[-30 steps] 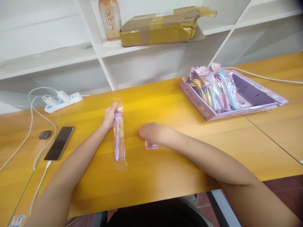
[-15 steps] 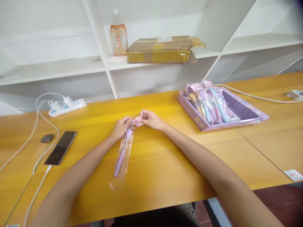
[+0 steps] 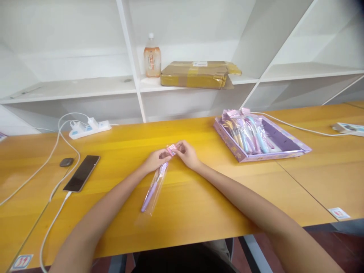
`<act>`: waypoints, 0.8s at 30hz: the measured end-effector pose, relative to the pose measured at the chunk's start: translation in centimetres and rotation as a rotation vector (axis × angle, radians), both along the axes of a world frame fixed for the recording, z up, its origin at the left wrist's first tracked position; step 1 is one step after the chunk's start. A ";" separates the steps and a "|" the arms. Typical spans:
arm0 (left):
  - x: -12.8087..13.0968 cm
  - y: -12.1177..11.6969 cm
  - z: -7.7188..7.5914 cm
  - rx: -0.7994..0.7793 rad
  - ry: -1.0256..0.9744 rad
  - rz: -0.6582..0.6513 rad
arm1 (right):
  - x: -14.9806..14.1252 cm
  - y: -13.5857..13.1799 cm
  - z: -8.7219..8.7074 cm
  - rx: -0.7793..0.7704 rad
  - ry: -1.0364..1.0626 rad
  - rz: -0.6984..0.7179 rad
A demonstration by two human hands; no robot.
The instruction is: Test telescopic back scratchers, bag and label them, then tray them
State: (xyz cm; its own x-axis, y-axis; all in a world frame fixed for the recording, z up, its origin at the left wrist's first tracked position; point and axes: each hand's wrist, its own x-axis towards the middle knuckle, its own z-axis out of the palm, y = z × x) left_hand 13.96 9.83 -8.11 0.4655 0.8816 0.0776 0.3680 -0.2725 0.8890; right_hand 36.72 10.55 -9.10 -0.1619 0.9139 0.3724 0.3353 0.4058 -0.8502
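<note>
Fingers of both hands, left (image 3: 155, 161) and right (image 3: 186, 153), pinch a pink label (image 3: 171, 149) at the bag (image 3: 153, 189) mouth; pen bagged, sealing seemingly unfinished.

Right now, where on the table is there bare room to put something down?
Bare wood lies between the right hand and the purple tray, and along the near edge beside the bagged tool. The left is crowded: phone, power strip, white cables.
</note>
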 end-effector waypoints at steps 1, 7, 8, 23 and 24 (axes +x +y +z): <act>0.1 -0.3 0.1 0.023 0.026 0.014 | 0.3 -0.4 -0.1 0.027 -0.025 -0.009; 0.5 -1.0 0.8 0.098 0.071 -0.032 | 2.0 -1.4 -0.3 0.113 -0.089 0.013; 0.5 -1.0 0.8 0.100 0.085 -0.031 | 2.1 -1.4 -0.3 0.120 -0.094 0.022; 0.5 -0.7 0.1 0.109 0.114 0.009 | 1.7 -2.2 0.0 0.246 -0.361 0.099; 0.6 -0.7 0.1 0.103 0.109 0.010 | 1.6 -2.2 0.1 0.257 -0.363 0.120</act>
State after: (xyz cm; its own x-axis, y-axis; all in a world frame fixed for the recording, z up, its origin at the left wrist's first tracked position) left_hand 14.53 9.13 -8.04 0.4675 0.8762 0.1174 0.4636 -0.3561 0.8113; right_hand 38.35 8.30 -9.00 -0.4230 0.7659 0.4843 0.5308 0.6426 -0.5525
